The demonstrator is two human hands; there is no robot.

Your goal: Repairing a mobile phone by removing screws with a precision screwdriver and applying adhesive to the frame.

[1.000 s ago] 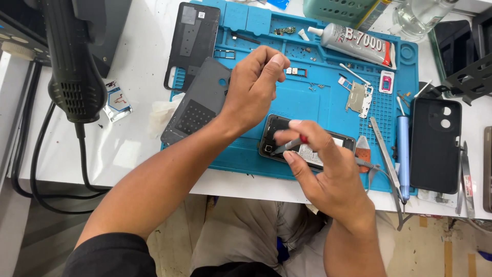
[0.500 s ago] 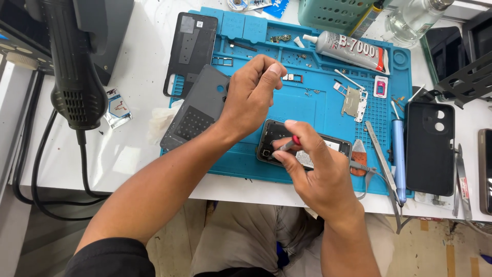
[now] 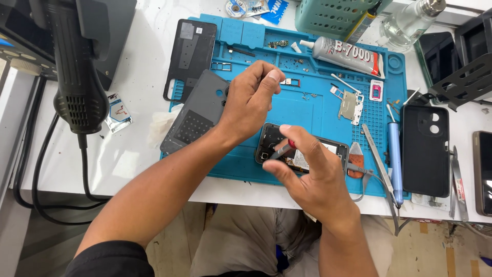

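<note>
An opened phone with its back off lies on the blue repair mat. My right hand grips a small screwdriver with a red collar, its tip down on the phone's left end. My left hand hovers just above the phone, fingers curled, thumb and forefinger pinched together; whether something tiny sits between them cannot be seen. A grey phone back cover lies under my left wrist.
A black back panel, a glue tube, metal shield plate, tweezers and a blue pen tool rest on the mat. A black phone case lies right. A hot-air gun hangs left. A green basket stands behind.
My left hand has lifted a little off the phone, fingers still pinched. My right hand keeps the screwdriver on the phone's left end with only slight shifts.
</note>
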